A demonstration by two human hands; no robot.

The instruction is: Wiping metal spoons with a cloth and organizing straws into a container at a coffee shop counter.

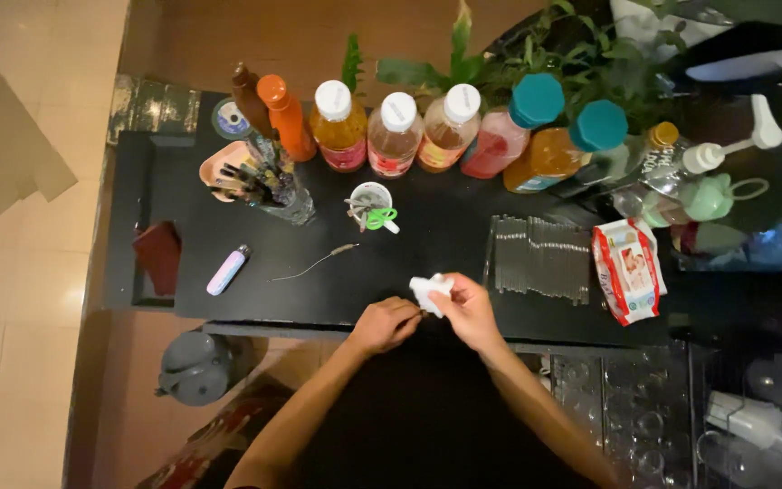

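My right hand [469,311] grips a small white wipe [429,291] just above the near edge of the black counter [427,249]. Beside it, my left hand [384,324] has its fingers pinched at the wipe's lower edge, on something too small to make out. A row of clear glass straws [540,255] lies on the counter just right of my hands. A thin wire brush [315,263] lies to the left of them. Behind sits a small white cup [370,201] with green-handled tools.
Along the back of the counter stand several bottles of coloured liquid [397,134], a glass of pens [280,190], a pink tray [221,163] and plants [581,54]. A wipes packet [628,270] lies right, a lilac lighter [227,270] left. Glassware [626,407] is below right.
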